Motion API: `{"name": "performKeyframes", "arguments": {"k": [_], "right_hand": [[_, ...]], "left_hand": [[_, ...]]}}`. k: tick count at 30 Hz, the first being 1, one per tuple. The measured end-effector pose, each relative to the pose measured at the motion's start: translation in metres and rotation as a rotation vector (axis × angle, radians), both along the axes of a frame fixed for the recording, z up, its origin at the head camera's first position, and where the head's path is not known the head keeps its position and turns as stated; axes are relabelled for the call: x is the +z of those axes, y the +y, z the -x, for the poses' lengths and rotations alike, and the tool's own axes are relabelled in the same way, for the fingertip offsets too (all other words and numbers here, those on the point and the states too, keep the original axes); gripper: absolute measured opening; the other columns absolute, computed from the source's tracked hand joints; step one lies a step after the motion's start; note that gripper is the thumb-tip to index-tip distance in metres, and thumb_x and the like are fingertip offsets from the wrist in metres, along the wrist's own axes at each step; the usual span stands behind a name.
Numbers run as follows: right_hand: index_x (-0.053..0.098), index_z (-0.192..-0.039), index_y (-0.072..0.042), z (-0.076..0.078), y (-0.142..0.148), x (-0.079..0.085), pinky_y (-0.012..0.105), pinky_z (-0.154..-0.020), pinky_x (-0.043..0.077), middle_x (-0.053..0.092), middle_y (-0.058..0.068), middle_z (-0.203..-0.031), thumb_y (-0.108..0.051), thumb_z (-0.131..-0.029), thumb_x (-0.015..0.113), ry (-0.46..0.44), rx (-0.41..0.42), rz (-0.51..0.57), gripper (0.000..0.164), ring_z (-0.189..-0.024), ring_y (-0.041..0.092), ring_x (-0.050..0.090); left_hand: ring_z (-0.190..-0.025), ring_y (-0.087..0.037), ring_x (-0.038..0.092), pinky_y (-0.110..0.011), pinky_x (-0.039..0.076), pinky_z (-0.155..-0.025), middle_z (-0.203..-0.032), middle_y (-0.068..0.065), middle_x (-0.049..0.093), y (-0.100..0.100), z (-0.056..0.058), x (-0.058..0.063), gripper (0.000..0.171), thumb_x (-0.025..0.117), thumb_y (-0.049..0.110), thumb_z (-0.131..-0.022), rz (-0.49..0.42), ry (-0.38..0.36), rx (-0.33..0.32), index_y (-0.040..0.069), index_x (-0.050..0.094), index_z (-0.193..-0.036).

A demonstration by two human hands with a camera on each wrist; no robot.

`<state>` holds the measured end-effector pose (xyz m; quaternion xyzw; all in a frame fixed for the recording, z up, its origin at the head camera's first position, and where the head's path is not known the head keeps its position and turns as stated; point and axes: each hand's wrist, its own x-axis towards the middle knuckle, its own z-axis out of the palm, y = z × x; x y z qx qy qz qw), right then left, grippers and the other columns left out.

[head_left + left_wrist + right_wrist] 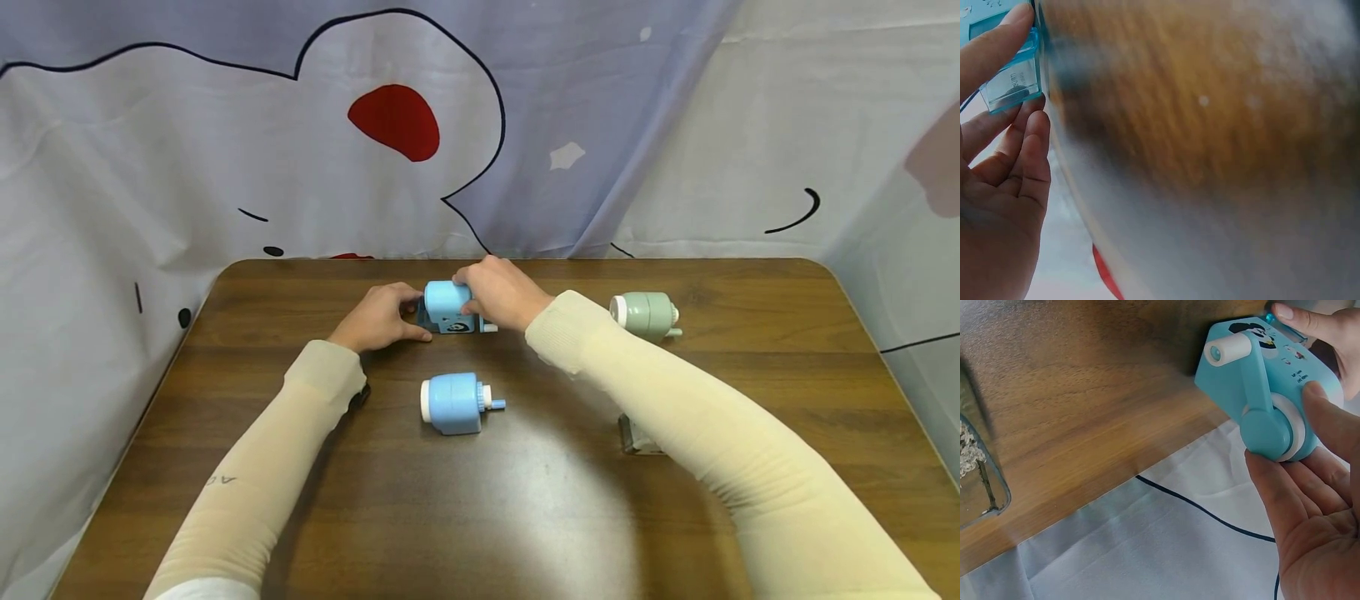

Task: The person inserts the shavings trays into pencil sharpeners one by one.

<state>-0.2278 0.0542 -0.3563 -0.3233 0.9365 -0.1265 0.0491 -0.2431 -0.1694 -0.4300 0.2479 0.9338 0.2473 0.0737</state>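
Note:
A turquoise crank pencil sharpener (447, 298) with a panda picture stands near the table's back edge. My right hand (501, 292) grips its rounded body from the right, thumb on the printed side in the right wrist view, close to the crank handle (1257, 387). On the sharpener's left, my left hand (380, 320) pinches the clear blue-rimmed shavings drawer (1015, 84) between thumb and fingers. Some dark matter lies in that drawer, which sticks out from the body. The sharpener's far side is hidden.
A blue crank sharpener (453, 404) lies nearer on the wooden table (420, 508). A green one (649, 314) is at the back right. Partly behind the right sleeve sits a clear drawer (636, 437) with pale shavings. A patterned curtain (247, 150) hangs behind.

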Motion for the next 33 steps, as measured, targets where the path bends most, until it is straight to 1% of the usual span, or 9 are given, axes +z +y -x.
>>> {"name": "performKeyframes", "arguments": {"k": [3,8,12,16,22,33], "right_hand": [[0.064,-0.118,-0.005,-0.0002,0.0009,0.0002,0.029,-0.078,0.05,0.068,0.007,-0.105,-0.024,-0.081,0.074,-0.002,0.0,0.002,0.042,-0.086,0.016,0.062],[0.065,-0.116,-0.005,0.0,0.0016,0.0004,0.029,-0.077,0.05,0.068,0.007,-0.103,-0.024,-0.081,0.074,0.006,-0.007,0.01,0.041,-0.084,0.015,0.062],[0.065,-0.117,-0.005,-0.0002,0.0008,0.0004,0.029,-0.078,0.05,0.068,0.007,-0.105,-0.023,-0.081,0.074,0.002,-0.005,0.005,0.041,-0.086,0.016,0.062],[0.064,-0.118,-0.005,-0.0005,-0.0002,0.0004,0.029,-0.079,0.05,0.068,0.007,-0.106,-0.024,-0.081,0.074,-0.001,-0.001,0.002,0.042,-0.087,0.017,0.063],[0.065,-0.117,-0.005,0.0,0.0003,0.0005,0.029,-0.078,0.05,0.068,0.007,-0.104,-0.024,-0.08,0.074,0.002,-0.007,0.001,0.042,-0.086,0.016,0.063],[0.064,-0.119,-0.005,0.0011,-0.0004,-0.0004,0.029,-0.08,0.05,0.068,0.006,-0.106,-0.025,-0.081,0.074,-0.009,-0.006,-0.008,0.044,-0.089,0.016,0.062]], "left_hand": [[-0.092,-0.02,0.054,-0.036,0.047,-0.082,-0.106,-0.006,0.062,0.0011,0.0002,0.001,0.062,0.083,0.031,-0.068,0.006,-0.003,0.005,0.002,0.062,-0.119],[-0.093,-0.021,0.054,-0.037,0.046,-0.083,-0.107,-0.008,0.062,0.0027,0.0001,0.0049,0.062,0.083,0.03,-0.069,0.001,-0.008,-0.01,0.001,0.062,-0.119],[-0.093,-0.022,0.055,-0.038,0.046,-0.083,-0.107,-0.009,0.062,0.0022,-0.0004,0.0064,0.061,0.083,0.03,-0.069,0.009,-0.006,-0.015,0.0,0.062,-0.118],[-0.092,-0.02,0.055,-0.036,0.047,-0.082,-0.104,-0.007,0.063,0.0019,0.0001,0.005,0.06,0.084,0.031,-0.068,0.018,0.001,-0.006,0.001,0.063,-0.116],[-0.091,-0.019,0.055,-0.035,0.047,-0.083,-0.103,-0.005,0.063,0.0032,0.0009,0.0026,0.058,0.084,0.031,-0.067,0.001,0.002,0.004,0.002,0.064,-0.114],[-0.089,-0.018,0.054,-0.035,0.046,-0.08,-0.101,-0.003,0.063,0.005,0.0009,0.0021,0.055,0.085,0.031,-0.066,-0.009,0.009,0.009,0.004,0.065,-0.11]]}}
